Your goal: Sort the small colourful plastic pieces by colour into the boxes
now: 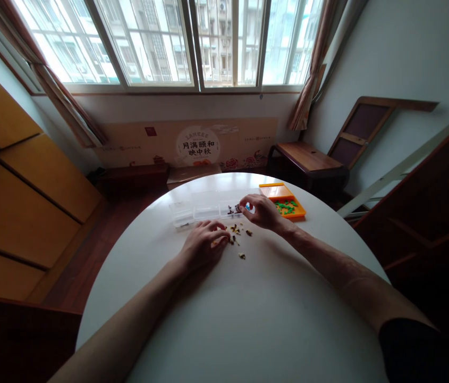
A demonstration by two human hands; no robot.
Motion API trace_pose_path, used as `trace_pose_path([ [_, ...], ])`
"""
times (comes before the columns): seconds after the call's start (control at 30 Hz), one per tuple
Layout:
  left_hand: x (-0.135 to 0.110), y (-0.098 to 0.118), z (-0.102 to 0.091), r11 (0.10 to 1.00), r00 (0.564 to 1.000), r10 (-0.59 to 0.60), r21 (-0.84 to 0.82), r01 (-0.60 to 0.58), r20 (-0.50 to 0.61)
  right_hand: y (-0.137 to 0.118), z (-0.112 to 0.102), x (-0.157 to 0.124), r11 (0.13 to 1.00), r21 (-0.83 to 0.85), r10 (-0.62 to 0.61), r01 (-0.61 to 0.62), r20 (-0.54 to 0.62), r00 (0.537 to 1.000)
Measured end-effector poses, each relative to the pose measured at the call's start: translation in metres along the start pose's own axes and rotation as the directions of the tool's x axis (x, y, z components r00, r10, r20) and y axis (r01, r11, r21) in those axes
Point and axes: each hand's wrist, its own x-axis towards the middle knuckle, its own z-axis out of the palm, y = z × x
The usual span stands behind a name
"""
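My left hand (203, 242) rests low over the white round table (240, 314), its thumb and forefinger closed together at the edge of a loose scatter of small yellow and brown pieces (235, 230). Whatever is between those fingertips is too small to make out. My right hand (263, 211) hovers at the right end of a clear plastic compartment box (206, 213), fingers pinched above a compartment with small dark pieces (230, 209). Its fingertips hide what they may hold. Something blue shows partly behind that hand.
Just right of my right hand lies an orange box (299, 214) with its lid raised and small green pieces (286, 206) inside. One yellowish piece (242, 256) lies nearer me. Beyond the table stand a wooden chair (307, 157) and a printed cardboard panel (128, 141) under the window.
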Motion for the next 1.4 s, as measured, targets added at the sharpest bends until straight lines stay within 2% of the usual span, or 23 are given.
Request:
trace_pose_path([
  [0.13,0.000,-0.001,0.000,1.000,1.000,0.008,-0.013,-0.008,0.009,-0.009,-0.008,-0.017,0.997,-0.027,-0.071,0.071,0.015,0.997],
  [0.3,0.001,-0.002,0.001,0.999,0.999,0.023,-0.038,-0.022,0.028,-0.011,-0.026,-0.038,0.979,0.050,-0.205,0.199,0.160,0.966],
  [0.47,0.001,-0.001,0.001,0.998,0.999,0.042,-0.056,-0.041,0.019,-0.009,-0.035,-0.051,0.977,0.077,-0.213,0.199,0.270,0.939],
  [0.6,0.000,0.001,-0.001,0.998,0.999,0.032,-0.055,-0.032,0.007,-0.010,-0.033,-0.050,0.980,0.085,-0.196,0.179,0.291,0.936],
  [0.87,0.000,0.000,-0.003,0.998,0.999,0.041,-0.056,-0.041,0.001,-0.011,-0.029,-0.046,0.972,0.114,-0.226,0.204,0.238,0.945],
  [0.97,0.000,-0.001,-0.002,0.998,0.999,0.035,-0.050,-0.035,-0.004,-0.010,-0.024,-0.041,0.981,0.107,-0.181,0.163,0.189,0.965],
  [1.1,0.000,-0.002,-0.001,0.999,0.999,0.024,-0.043,-0.025,-0.024,-0.008,-0.013,-0.022,0.993,0.095,-0.078,0.074,0.032,0.996],
  [1.2,0.000,-0.002,-0.001,0.999,0.999,0.027,-0.039,-0.028,-0.044,-0.004,-0.004,-0.004,0.997,0.070,-0.013,0.017,-0.060,0.998],
  [1.3,0.000,-0.002,-0.002,0.999,0.997,0.018,-0.029,-0.021,-0.073,0.000,0.004,0.007,0.999,0.047,0.004,-0.001,-0.076,0.997],
  [1.4,-0.001,-0.003,-0.003,1.000,0.993,-0.007,-0.010,0.006,-0.114,0.003,0.006,0.005,0.998,0.054,0.018,-0.015,-0.061,0.998],
])
